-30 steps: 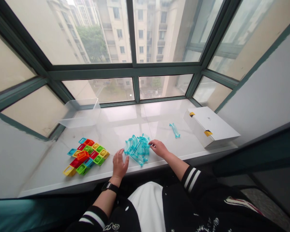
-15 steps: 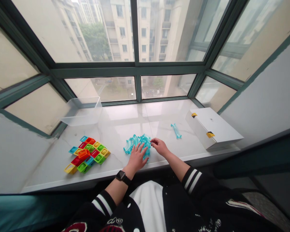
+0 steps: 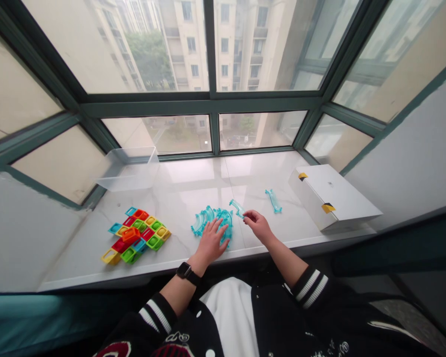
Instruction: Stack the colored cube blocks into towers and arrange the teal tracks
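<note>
Clear teal plastic track pieces [image 3: 202, 219] lie in a heap near the front of the sill, some of them curved. Across the heap rests my left hand [image 3: 210, 239], fingers spread, hiding part of the pieces. Between the fingertips of my right hand [image 3: 258, 224] is one end of a single teal track piece [image 3: 237, 207], just right of the heap; its other end points away from me. Farther right, another teal track piece [image 3: 273, 201] lies by itself on the sill.
To the left sits a cluster of red, yellow, green and blue plastic blocks [image 3: 147, 233]. A clear plastic bin [image 3: 128, 183] stands behind it by the window. On the right is a white box [image 3: 330, 198] with yellow-black tabs. The marble-look sill [image 3: 193, 176] has a front edge close to me.
My right hand has moved to the right, drawing one teal track piece out of the heap. My left hand stays on the heap. The view has shifted slightly.
</note>
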A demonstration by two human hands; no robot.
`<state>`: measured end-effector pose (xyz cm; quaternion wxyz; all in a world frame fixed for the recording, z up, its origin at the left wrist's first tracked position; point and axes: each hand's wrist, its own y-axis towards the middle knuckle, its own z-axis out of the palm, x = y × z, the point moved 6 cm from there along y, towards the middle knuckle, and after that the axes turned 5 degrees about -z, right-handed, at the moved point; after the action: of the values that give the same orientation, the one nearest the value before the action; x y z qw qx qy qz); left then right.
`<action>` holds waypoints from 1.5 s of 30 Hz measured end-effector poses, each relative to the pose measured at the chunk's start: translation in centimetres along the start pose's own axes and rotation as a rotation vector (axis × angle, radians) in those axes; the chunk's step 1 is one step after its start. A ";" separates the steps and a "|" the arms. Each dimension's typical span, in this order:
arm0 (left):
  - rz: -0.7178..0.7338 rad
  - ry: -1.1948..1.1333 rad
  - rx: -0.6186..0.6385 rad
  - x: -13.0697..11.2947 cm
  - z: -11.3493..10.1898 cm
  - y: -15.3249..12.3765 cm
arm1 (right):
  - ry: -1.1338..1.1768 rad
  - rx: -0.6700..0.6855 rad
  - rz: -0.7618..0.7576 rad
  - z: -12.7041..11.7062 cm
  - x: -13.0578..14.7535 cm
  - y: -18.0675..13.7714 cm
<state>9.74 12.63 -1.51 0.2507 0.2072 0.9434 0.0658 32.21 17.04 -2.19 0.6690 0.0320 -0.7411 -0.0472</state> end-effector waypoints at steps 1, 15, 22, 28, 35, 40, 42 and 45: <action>-0.005 -0.059 -0.016 -0.3 -0.4 0.3 | -0.027 -0.002 -0.009 -0.5 0.1 -0.4; -0.295 -0.916 0.277 -5.9 5.3 6.1 | -0.375 -0.130 -0.243 -5.4 0.0 -2.8; -0.538 -1.003 0.332 -6.4 10.1 10.0 | -0.563 -0.161 -0.161 -7.3 -3.7 0.6; -0.704 -1.031 0.335 -6.5 13.5 12.2 | -0.654 -0.167 -0.082 -7.4 -6.5 3.1; -0.714 -1.020 0.335 -6.4 14.5 12.6 | -0.692 -0.161 -0.052 -7.9 -7.9 4.3; -0.724 -1.036 0.350 -6.1 14.7 12.6 | -0.689 -0.148 -0.062 -8.0 -8.2 3.9; -0.729 -1.043 0.347 -6.0 14.8 12.6 | -0.678 -0.157 -0.070 -8.1 -8.3 3.2; -0.731 -1.042 0.336 -5.9 14.9 12.6 | -0.643 -0.194 -0.079 -8.2 -8.5 2.0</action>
<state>26.41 21.86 -8.89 0.6450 -0.0857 0.7056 -0.2806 41.23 19.71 -9.50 0.3987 -0.0195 -0.9044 -0.1509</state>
